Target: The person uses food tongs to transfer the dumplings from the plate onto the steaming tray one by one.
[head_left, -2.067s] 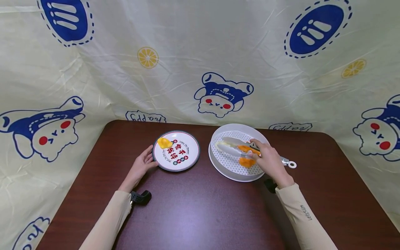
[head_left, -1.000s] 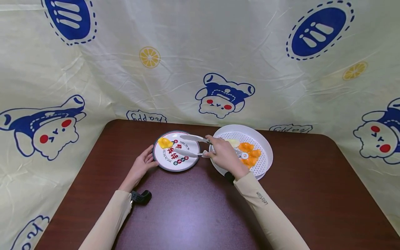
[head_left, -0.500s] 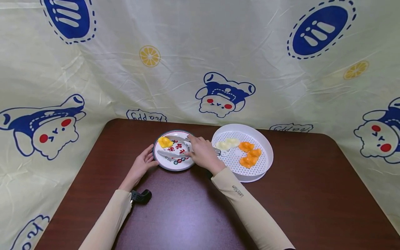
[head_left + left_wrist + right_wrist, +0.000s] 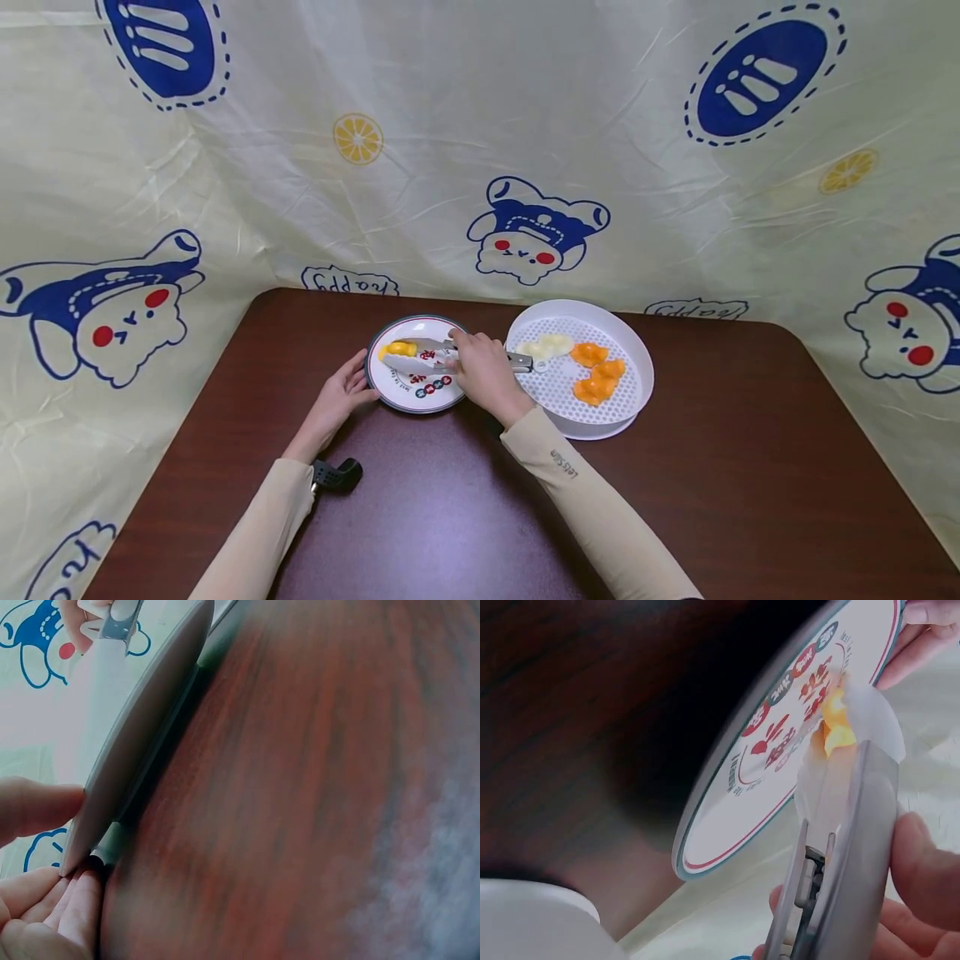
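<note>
My left hand (image 4: 341, 404) pinches the left rim of a white plate (image 4: 397, 385) with red lettering; the left wrist view has the thumb (image 4: 41, 806) on top and the fingers under the edge. A soft yellow dumpling-shaped piece (image 4: 402, 348) lies at the plate's upper left. From the right, my right hand (image 4: 487, 375) grips metal tongs (image 4: 521, 362) with pale, broad tips. In the right wrist view the yellow piece (image 4: 836, 724) is between the tips of the tongs (image 4: 862, 847), over the plate.
Right of the plate stands a round white tray with a perforated base (image 4: 639, 367), on a white lower part. Several orange pieces (image 4: 596, 387) and pale ones (image 4: 551, 344) lie in it. A patterned sheet (image 4: 427, 225) hangs behind the brown table (image 4: 750, 458).
My right hand has carried the tongs leftward from the perforated tray to the plate, and their tips have come together around the yellow piece. My left hand has stayed at the rim.
</note>
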The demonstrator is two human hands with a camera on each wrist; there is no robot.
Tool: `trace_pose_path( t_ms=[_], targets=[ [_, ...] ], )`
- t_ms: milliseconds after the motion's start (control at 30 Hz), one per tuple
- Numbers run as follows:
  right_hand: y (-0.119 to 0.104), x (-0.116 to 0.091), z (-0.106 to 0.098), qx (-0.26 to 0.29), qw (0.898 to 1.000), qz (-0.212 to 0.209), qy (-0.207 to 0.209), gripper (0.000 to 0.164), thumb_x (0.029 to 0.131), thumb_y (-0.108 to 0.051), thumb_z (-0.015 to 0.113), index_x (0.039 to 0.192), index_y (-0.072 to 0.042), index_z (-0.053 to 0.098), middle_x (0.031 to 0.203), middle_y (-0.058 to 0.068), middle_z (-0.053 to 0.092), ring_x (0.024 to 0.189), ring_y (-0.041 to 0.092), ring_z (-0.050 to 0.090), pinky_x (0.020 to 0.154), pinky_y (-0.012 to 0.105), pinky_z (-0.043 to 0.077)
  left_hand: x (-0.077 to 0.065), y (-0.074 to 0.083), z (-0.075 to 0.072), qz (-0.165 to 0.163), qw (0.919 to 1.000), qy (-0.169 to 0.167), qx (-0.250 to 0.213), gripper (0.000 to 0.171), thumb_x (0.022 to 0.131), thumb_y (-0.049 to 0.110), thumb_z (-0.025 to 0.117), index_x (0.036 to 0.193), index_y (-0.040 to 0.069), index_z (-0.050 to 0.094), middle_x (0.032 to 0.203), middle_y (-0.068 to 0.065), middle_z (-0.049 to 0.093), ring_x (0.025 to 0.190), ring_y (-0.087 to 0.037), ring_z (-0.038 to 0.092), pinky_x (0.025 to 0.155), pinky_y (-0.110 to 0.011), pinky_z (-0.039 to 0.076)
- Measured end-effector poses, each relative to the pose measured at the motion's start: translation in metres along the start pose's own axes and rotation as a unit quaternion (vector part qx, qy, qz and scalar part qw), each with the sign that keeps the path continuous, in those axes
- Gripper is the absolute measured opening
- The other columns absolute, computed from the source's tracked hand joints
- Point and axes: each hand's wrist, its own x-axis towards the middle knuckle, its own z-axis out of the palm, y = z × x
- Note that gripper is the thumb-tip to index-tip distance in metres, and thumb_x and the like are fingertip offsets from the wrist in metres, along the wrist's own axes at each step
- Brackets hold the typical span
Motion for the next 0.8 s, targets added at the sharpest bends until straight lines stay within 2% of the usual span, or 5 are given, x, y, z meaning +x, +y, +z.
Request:
trace_pose_path(
  t_ms=[133, 300, 400, 533, 800],
  targets=[
    [0.003, -0.001, -0.005, 0.009, 1.0, 0.006, 0.013, 0.042, 0.089, -0.018, 0.068, 0.126, 0.0, 0.057, 0.112, 0.015, 0.066, 0.1, 0.03, 0.059, 0.081, 0.045, 0.046, 0.001, -0.002, 0.0, 0.005, 1.0, 0.001, -0.002, 0.078, 0.089, -0.006, 0.059, 0.151, -0.001, 0.014, 0.154, -0.022, 0.02, 0.139, -0.03, 0.025, 0.11, -0.035, 0.025],
    [0.011, -0.006, -0.019, 0.048, 0.999, 0.014, 0.021, 0.041, 0.089, -0.016, 0.068, 0.126, -0.002, 0.058, 0.112, 0.013, 0.066, 0.102, 0.029, 0.058, 0.086, 0.046, 0.046, 0.001, -0.001, 0.001, 0.011, 0.9999, 0.005, -0.005, 0.077, 0.088, -0.007, 0.059, 0.151, -0.002, 0.014, 0.153, -0.023, 0.021, 0.139, -0.031, 0.026, 0.111, -0.035, 0.025],
    [0.02, -0.011, -0.028, 0.064, 0.997, 0.014, 0.031, 0.039, 0.089, -0.014, 0.068, 0.124, -0.002, 0.059, 0.109, 0.012, 0.066, 0.099, 0.029, 0.058, 0.085, 0.046, 0.046, 0.001, 0.0, 0.001, 0.017, 0.9998, 0.004, -0.009, 0.077, 0.088, -0.008, 0.058, 0.151, -0.003, 0.014, 0.153, -0.024, 0.021, 0.139, -0.032, 0.025, 0.111, -0.036, 0.024],
    [0.032, -0.021, -0.037, 0.067, 0.997, 0.014, 0.043, 0.037, 0.089, -0.015, 0.068, 0.124, -0.003, 0.059, 0.106, 0.012, 0.067, 0.094, 0.029, 0.059, 0.083, 0.046, 0.047, 0.001, 0.0, 0.001, 0.016, 0.9998, 0.003, -0.015, 0.076, 0.088, -0.008, 0.058, 0.151, -0.003, 0.015, 0.153, -0.024, 0.021, 0.139, -0.032, 0.025, 0.112, -0.036, 0.024],
    [0.059, -0.049, -0.055, 0.089, 0.994, 0.021, 0.06, 0.042, 0.088, -0.013, 0.069, 0.127, -0.003, 0.058, 0.109, 0.016, 0.065, 0.1, 0.034, 0.059, 0.085, 0.05, 0.046, 0.001, -0.002, 0.001, 0.017, 0.9998, 0.003, -0.01, 0.077, 0.087, -0.009, 0.058, 0.15, -0.004, 0.015, 0.153, -0.024, 0.021, 0.139, -0.032, 0.026, 0.11, -0.035, 0.026]
  ],
)
